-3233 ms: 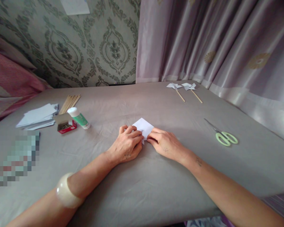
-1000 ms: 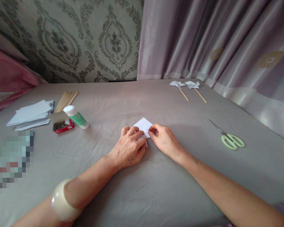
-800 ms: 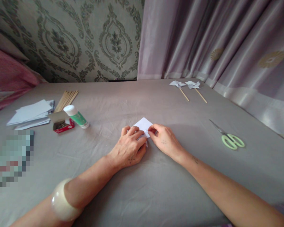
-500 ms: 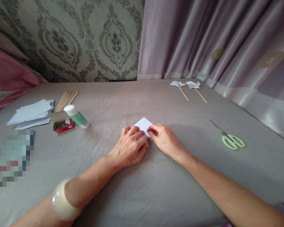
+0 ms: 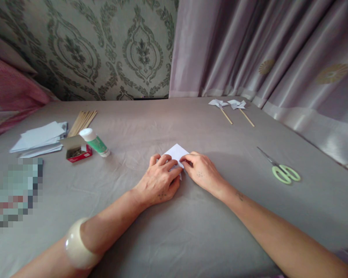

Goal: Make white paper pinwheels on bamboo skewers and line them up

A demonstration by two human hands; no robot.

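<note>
Left hand (image 5: 161, 177) pressing white paper (image 5: 176, 151) flat at centre, right hand (image 5: 201, 170) pinching its edge at three o'clock, both grips closed on it, glue stick (image 5: 95, 143) towards ten o'clock.

Past the fingers (image 5: 170, 163) is a leafy wall (image 5: 143, 50), with a shiny purple curtain (image 5: 220, 46) to their right. Scissors (image 5: 274, 163) lie right of the fingers; two pinwheels (image 5: 218, 103) lie farther off. Left of the fingers are a tube (image 5: 97, 144), red box (image 5: 81, 155), sticks (image 5: 82, 122), papers (image 5: 40, 136), pink cloth (image 5: 11, 92) and a blocky blur (image 5: 14, 189), maybe a packet.
</note>
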